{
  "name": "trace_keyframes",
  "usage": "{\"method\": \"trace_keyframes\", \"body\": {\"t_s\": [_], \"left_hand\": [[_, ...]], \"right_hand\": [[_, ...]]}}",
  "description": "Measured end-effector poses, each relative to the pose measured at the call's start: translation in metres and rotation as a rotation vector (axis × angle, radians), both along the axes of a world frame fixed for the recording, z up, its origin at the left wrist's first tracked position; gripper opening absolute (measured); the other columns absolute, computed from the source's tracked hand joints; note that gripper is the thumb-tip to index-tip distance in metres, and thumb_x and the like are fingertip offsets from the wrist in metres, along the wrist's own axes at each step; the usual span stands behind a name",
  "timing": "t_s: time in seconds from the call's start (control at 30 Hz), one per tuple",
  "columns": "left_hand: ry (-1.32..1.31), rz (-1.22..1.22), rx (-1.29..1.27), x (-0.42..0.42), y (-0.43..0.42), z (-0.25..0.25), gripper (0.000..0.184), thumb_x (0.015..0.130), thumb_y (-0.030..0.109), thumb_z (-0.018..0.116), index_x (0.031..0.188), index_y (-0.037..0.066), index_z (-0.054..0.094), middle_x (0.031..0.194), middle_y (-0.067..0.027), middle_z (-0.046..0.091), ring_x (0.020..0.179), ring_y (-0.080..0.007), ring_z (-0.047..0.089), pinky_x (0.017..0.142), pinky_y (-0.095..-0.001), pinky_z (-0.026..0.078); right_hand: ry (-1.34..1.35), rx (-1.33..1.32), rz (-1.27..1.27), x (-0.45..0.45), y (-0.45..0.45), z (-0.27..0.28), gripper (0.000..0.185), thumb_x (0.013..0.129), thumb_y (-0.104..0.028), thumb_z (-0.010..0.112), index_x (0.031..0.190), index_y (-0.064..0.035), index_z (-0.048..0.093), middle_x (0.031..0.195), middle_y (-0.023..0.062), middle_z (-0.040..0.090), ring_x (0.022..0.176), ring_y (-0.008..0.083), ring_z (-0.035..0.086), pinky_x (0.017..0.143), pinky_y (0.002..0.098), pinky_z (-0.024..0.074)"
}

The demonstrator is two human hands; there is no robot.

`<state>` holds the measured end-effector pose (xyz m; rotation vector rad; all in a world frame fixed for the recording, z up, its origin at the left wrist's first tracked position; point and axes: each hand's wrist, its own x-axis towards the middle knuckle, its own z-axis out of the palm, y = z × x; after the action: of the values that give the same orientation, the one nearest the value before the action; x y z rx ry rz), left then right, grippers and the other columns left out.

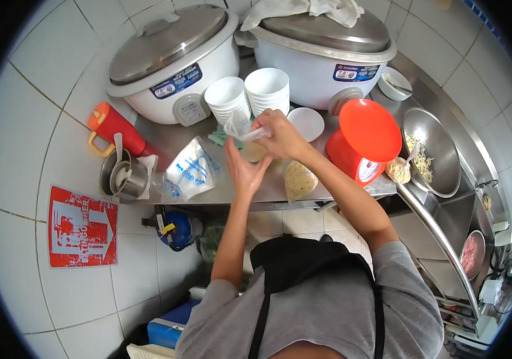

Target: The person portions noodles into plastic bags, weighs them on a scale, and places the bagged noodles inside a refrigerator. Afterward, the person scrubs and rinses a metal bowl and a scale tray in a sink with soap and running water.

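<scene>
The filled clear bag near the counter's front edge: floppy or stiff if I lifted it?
Likely floppy: the clear bag looks thin and creased around its pale filling. Its lumpy shape should resist rolling, but a push frontward could send it off the counter.

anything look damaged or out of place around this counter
The red sign on the tiled wall looks damaged, its lettering patchy and worn. A white cloth lies bunched on the lid of the right cooker, slightly untidy.
</scene>
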<state>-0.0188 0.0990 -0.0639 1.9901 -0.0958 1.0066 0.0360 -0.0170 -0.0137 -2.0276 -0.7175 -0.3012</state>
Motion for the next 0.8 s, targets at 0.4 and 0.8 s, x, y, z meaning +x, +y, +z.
{"method": "trace_keyframes", "body": {"t_s": [0.4,0.8], "left_hand": [[0.566,-0.284,0.165,0.029,0.008,-0.057,0.020,0.072,0.014,0.056,0.092,0.009,0.058,0.077,-0.0160,0.061,0.074,-0.0355,0.057,0.062,-0.0437,0.044],[0.497,-0.278,0.305,0.008,0.006,-0.016,0.023,0.067,0.014,0.061,0.089,0.006,0.057,0.089,-0.0086,0.060,0.086,-0.0250,0.057,0.076,-0.0361,0.041]], "right_hand": [[0.327,0.253,-0.025,-0.036,0.004,-0.003,0.036,0.074,-0.023,0.066,0.063,-0.0024,0.038,0.055,0.0057,0.038,0.055,0.0170,0.037,0.051,0.0320,0.0348],[-0.043,0.018,-0.018,-0.047,-0.003,-0.002,0.020,0.076,-0.008,0.056,0.093,0.0023,0.056,0.082,0.0197,0.057,0.073,0.0328,0.056,0.067,0.0390,0.0439]]}}
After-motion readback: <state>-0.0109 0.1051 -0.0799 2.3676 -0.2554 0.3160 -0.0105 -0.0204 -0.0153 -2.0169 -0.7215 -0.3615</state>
